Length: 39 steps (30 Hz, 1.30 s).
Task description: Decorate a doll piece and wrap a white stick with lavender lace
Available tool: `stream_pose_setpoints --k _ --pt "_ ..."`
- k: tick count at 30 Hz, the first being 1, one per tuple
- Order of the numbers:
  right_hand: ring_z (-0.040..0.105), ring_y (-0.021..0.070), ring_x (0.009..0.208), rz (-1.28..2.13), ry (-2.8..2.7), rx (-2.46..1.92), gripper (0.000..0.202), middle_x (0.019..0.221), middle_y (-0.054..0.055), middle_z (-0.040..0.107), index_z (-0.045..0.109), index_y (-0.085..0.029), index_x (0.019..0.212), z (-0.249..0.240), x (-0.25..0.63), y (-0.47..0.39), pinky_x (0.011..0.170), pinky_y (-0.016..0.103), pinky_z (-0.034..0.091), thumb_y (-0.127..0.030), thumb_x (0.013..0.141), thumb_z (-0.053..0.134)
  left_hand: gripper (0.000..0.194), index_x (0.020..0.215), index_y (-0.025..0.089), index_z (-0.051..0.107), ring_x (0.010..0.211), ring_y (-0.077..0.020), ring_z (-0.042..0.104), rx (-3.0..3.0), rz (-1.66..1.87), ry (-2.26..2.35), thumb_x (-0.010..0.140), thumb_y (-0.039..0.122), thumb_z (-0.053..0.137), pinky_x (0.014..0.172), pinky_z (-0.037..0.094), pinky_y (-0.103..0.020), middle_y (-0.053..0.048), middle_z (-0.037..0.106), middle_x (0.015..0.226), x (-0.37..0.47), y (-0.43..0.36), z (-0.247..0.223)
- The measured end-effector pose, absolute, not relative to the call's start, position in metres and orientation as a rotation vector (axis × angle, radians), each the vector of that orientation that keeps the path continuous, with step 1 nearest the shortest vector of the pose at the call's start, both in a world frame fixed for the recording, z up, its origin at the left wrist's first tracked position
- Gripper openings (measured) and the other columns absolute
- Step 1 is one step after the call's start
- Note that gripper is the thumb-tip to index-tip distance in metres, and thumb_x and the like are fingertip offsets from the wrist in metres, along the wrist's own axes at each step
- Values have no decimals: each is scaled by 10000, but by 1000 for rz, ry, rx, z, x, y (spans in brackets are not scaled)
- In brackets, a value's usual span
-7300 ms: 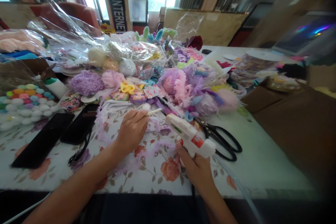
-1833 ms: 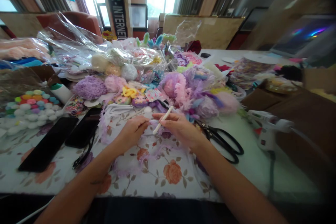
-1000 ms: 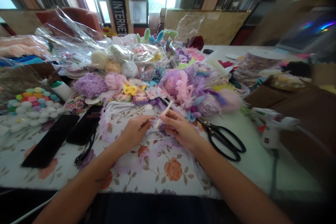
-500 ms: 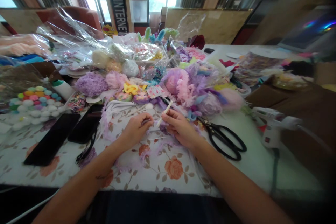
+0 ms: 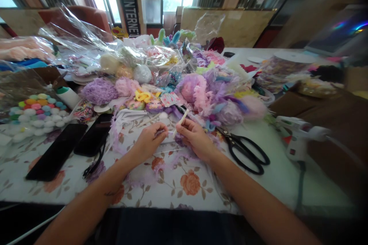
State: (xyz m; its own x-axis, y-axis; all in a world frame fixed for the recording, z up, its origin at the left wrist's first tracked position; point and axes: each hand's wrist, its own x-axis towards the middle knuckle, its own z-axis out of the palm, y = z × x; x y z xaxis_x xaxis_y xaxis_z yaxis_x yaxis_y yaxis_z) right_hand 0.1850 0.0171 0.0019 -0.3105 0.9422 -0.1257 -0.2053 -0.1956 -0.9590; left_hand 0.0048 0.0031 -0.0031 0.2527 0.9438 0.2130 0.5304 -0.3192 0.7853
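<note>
My right hand (image 5: pixel 195 138) is closed around a slim cream-coloured stick (image 5: pixel 180 121), which tilts up and to the right between thumb and fingers. Fluffy purple yarn (image 5: pixel 180 140) bunches under those fingers; how it is wound there I cannot make out. Just to the left, my left hand (image 5: pixel 151 138) pinches a thin strand of the same purple yarn, which runs across the short gap to the stick. Loose lilac fluff trails over the flowered cloth (image 5: pixel 169 195) below both hands. A small white pompom (image 5: pixel 163 115) lies just beyond them.
Black-handled scissors (image 5: pixel 247 153) lie right of my right hand, with a white glue gun (image 5: pixel 296 138) farther right. Two dark phones (image 5: pixel 57 153) rest at left beside a bag of coloured pompoms (image 5: pixel 37 115). Yarn balls (image 5: pixel 189 88) and plastic bags are heaped behind.
The stick in my right hand has shifted very slightly. Both hands keep almost the same place and grip, and the things around them are unmoved.
</note>
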Motion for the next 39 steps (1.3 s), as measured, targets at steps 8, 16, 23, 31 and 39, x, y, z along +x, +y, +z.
stream_pose_setpoints --k 8,16,23,31,39 --pt "364 72 487 1383 -1275 -1073 285 581 -55 468 563 -184 718 -1 182 17 435 224 239 -409 723 738 98 822 193 608 699 -145 561 2053 1032 1363 871 237 535 677 443 -252 2 626 744 9 -2 -4" --pt "459 118 558 1170 -1315 -1122 234 606 -16 544 574 -194 674 -1 176 17 519 264 337 -368 740 717 136 869 188 609 790 -146 595 2264 1210 1273 922 229 490 748 472 -257 -31 643 829 12 -7 -9" --pt "385 88 485 1196 -1109 -1029 245 625 -22 530 550 -209 692 1 169 14 428 243 277 -380 748 715 131 862 204 646 819 -153 631 2211 1363 1267 907 253 533 775 505 -278 -41 680 856 15 -8 -10" --pt "232 35 405 1460 -850 -900 327 608 -55 564 469 -209 708 6 167 12 383 223 128 -349 686 764 114 842 210 680 815 -163 650 2115 1409 1304 871 274 590 784 519 -301 -38 713 851 15 -7 -8" --pt "203 26 445 1673 -698 -852 390 667 -46 574 492 -193 699 8 171 12 382 191 152 -315 583 844 43 786 208 680 751 -149 638 1875 1400 1350 805 240 658 713 517 -281 -17 715 816 16 -8 -2"
